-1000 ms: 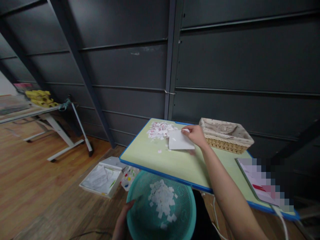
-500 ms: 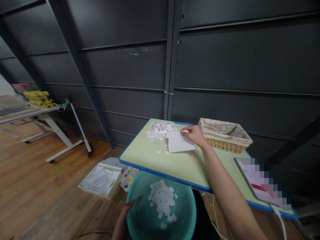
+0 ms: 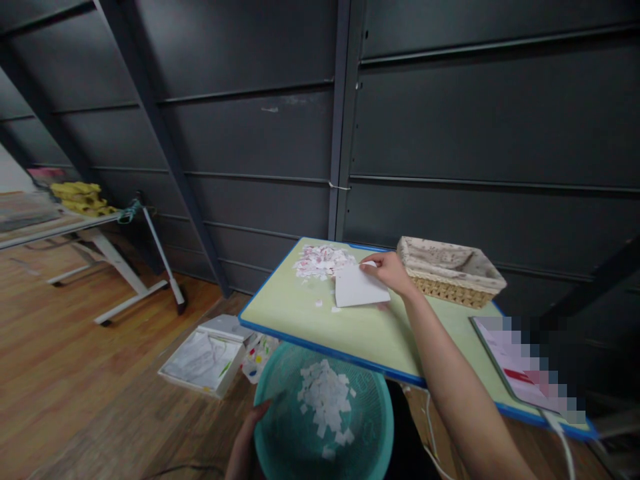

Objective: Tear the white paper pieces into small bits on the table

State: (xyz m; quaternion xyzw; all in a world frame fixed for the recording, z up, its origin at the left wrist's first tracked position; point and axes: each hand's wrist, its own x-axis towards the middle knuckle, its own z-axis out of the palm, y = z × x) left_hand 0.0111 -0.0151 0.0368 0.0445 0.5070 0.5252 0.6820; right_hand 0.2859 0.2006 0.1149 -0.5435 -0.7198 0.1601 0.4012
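My right hand [image 3: 387, 270] is closed on the top edge of a stiff white card [image 3: 361, 287], which leans over the table [image 3: 280, 297] beside a heap of small white and pinkish paper pieces [image 3: 320, 259]. A few loose scraps lie just in front of the heap. Below the table's near edge, my left hand [image 3: 250, 427] grips the left rim of a teal plastic basket [image 3: 383, 427], the thumb over the inside. White paper squares [image 3: 325, 400] are piled in the basket.
A lined wicker basket [image 3: 445, 290] stands at the table's back right, and a tablet [image 3: 520, 367] lies near the right edge. On the floor at left sits an open white box [image 3: 200, 363] by a bag with coloured spots [image 3: 259, 353]. Further left is a wheeled table [image 3: 120, 280].
The card has shifted very slightly to the left on the table in my right hand. My left hand and the teal basket stay in place.
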